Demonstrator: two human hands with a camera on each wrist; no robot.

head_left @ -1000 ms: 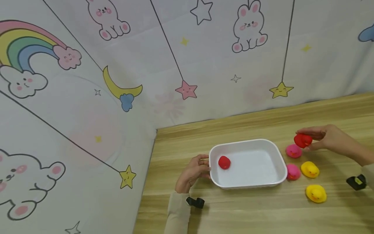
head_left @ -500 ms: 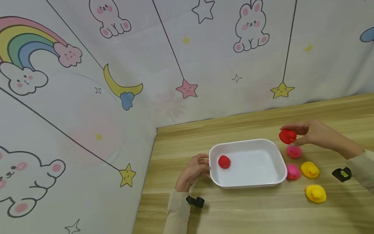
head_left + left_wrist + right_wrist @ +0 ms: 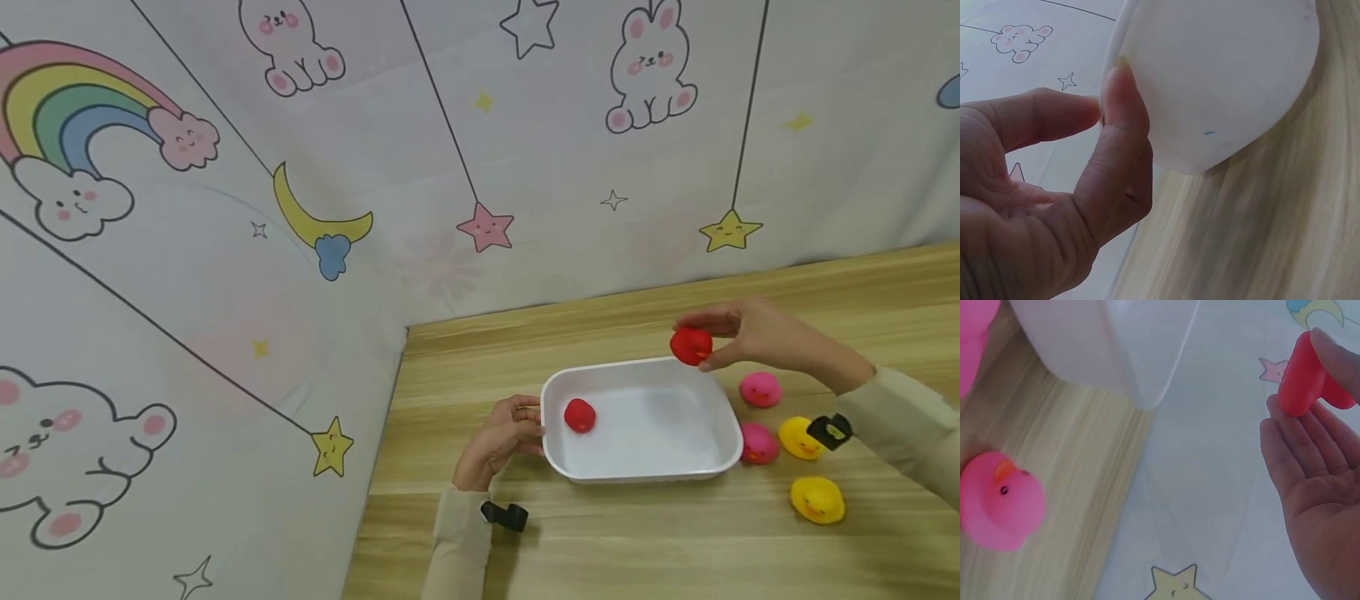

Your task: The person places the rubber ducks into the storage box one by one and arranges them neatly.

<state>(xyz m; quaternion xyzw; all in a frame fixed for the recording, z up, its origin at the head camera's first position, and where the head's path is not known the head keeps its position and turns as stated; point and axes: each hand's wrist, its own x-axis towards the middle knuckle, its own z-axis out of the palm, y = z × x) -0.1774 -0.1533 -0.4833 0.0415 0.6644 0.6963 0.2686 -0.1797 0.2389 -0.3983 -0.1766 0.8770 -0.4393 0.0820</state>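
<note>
1. Carrying the right forearm (image 3: 911, 437) high looked wise: on the near tabletop (image 3: 637, 542) lay one yellow duck (image 3: 817, 500), with a second yellow duck (image 3: 795, 437) just beyond, partly behind the wrist camera (image 3: 830, 431) in the head view
2. The left hand (image 3: 497, 440) had its grip pinched on the left end of the white tray (image 3: 637, 442); that light hold probably sufficed, while a tug could have slid it
3. Inside, a red toy (image 3: 580, 415) lay near the left wall, leaving bare floor to its right; outside the right wall sat a pink duck (image 3: 759, 443), with another pink duck (image 3: 761, 389) farther back
4. The right hand (image 3: 750, 333) had its grip clamped on a red duck (image 3: 690, 346), thumb opposing fingers, by the tray's far right corner; the step, seemingly a transfer inside, called for clearing that rim, lowering over bare floor and releasing late
5. Behind ran a strip of tabletop, then the cloth backdrop (image 3: 570, 167), apparently with room for a wider swing
</note>
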